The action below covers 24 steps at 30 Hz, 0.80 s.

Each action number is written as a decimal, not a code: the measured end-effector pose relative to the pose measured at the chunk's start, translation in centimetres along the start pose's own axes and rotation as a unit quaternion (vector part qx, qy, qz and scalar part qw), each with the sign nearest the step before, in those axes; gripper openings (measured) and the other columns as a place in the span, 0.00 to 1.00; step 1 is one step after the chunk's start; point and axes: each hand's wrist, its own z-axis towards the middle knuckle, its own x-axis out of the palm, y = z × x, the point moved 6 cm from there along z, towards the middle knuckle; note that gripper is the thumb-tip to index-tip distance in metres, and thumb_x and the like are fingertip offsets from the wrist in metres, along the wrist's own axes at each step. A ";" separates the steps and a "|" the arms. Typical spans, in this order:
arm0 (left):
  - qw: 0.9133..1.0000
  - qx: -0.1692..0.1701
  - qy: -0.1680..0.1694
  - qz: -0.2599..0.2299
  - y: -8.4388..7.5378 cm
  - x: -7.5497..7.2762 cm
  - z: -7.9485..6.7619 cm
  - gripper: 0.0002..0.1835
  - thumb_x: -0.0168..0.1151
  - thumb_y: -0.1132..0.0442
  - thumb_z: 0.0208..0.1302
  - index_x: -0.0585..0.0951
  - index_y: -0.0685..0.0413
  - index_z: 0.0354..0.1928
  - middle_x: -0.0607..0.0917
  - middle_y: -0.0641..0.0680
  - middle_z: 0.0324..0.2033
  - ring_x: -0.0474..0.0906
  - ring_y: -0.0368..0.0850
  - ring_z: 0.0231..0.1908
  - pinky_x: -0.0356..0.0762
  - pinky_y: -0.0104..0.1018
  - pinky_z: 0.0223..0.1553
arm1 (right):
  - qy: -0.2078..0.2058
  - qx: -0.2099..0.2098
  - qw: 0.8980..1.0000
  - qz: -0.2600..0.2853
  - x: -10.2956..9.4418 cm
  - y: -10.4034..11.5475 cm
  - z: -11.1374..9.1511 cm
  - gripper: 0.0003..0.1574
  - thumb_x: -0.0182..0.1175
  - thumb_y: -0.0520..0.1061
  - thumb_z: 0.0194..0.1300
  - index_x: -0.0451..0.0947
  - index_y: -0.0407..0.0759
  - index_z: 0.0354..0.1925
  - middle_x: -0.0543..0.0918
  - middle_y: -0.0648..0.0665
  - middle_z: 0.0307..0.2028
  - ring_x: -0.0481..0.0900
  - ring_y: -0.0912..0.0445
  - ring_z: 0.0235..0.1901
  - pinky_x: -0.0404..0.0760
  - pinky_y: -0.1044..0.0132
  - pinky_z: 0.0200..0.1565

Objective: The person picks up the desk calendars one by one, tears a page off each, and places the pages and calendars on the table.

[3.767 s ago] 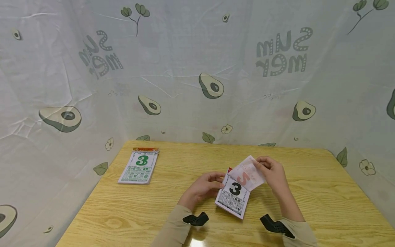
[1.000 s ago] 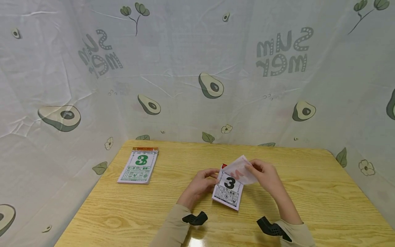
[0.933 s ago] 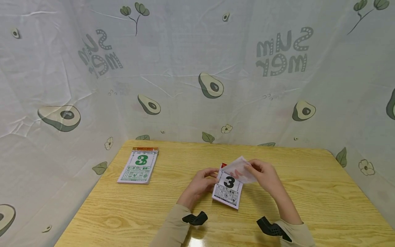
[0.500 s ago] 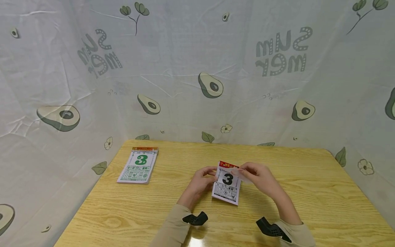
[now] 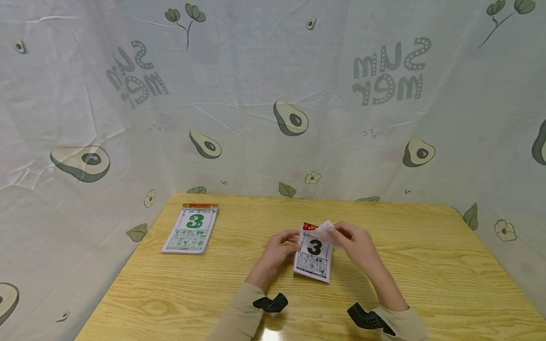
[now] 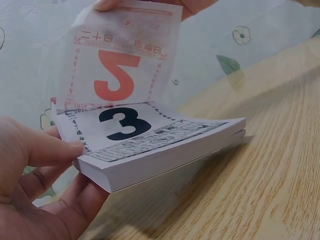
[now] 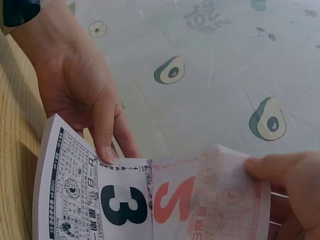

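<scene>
A tear-off calendar pad [image 5: 313,263] with a black 3 on its facing sheet is tilted up off the wooden table. My left hand [image 5: 276,253] grips its left edge, thumb on the printed face and fingers underneath, as the left wrist view shows. A thin page [image 6: 120,75] with a red number seen in reverse is folded back over the pad's top. Its free end is pinched by my right hand [image 5: 356,242]. In the right wrist view the lifted page [image 7: 215,190] still meets the pad along the upper seam, and part of the red header is covered.
Another tear-off calendar [image 5: 192,229], with a green 3 and a red-and-yellow header, lies at the table's back left. The wooden table [image 5: 426,265] ends at a pale curtain [image 5: 251,94] printed with avocados, which hangs behind and at both sides.
The calendar has shifted slightly left and away from me. My right hand has come left with the page, lowering it over the header, then raising it a little.
</scene>
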 end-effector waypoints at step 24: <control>0.998 -0.008 0.024 -0.054 -0.2 0.2 -0.1 0.22 0.60 0.76 0.60 0.78 0.61 0.58 0.77 0.51 0.39 0.79 0.42 0.36 0.79 0.33 0.34 | -0.045 0.177 0.950 0.254 -1.3 -4.7 0.6 0.18 0.59 0.51 0.69 0.80 0.35 0.41 0.79 0.59 0.29 0.79 0.64 0.30 0.81 0.72 0.38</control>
